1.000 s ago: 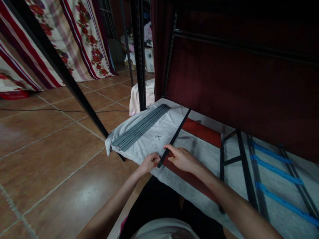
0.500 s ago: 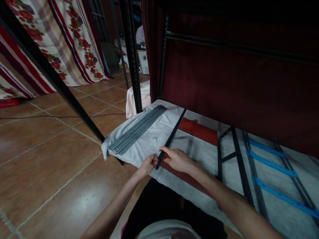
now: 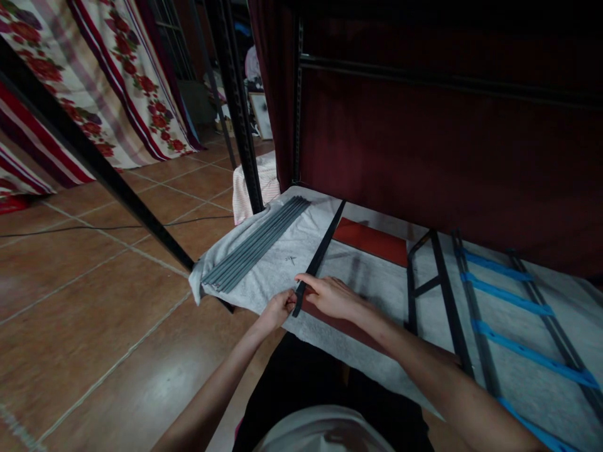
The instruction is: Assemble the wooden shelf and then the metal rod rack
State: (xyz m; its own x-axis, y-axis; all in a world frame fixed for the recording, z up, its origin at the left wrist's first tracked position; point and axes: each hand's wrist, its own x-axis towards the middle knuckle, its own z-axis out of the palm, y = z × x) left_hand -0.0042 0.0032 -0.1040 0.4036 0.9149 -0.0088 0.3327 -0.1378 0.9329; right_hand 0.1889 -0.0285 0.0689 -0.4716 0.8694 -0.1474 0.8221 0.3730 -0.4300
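A long black bar [image 3: 326,243] lies across the light cloth [image 3: 264,276], its near end between my hands. My right hand [image 3: 332,296] grips the bar near that end, thumb over the top. Just left of the end, my left hand [image 3: 279,307] is pinched closed; what its fingertips hold is too small to name. Small metal pieces [image 3: 291,260] lie on the cloth beside the bar. Further left rests a row of several grey tubes [image 3: 258,243]. A red-brown panel [image 3: 370,241] is to the right of the bar's far part.
Right of my hands lie a black frame [image 3: 445,282] and dark rails with blue strips [image 3: 511,301]. Black shelf posts [image 3: 238,107] rise at the left and back, before a dark red curtain [image 3: 424,144]. A cable [image 3: 117,227] crosses the tiled floor.
The view has shifted slightly, moving the scene a little left and up. Both hands stay at the bar's near end, and more of the bar's broad face shows.
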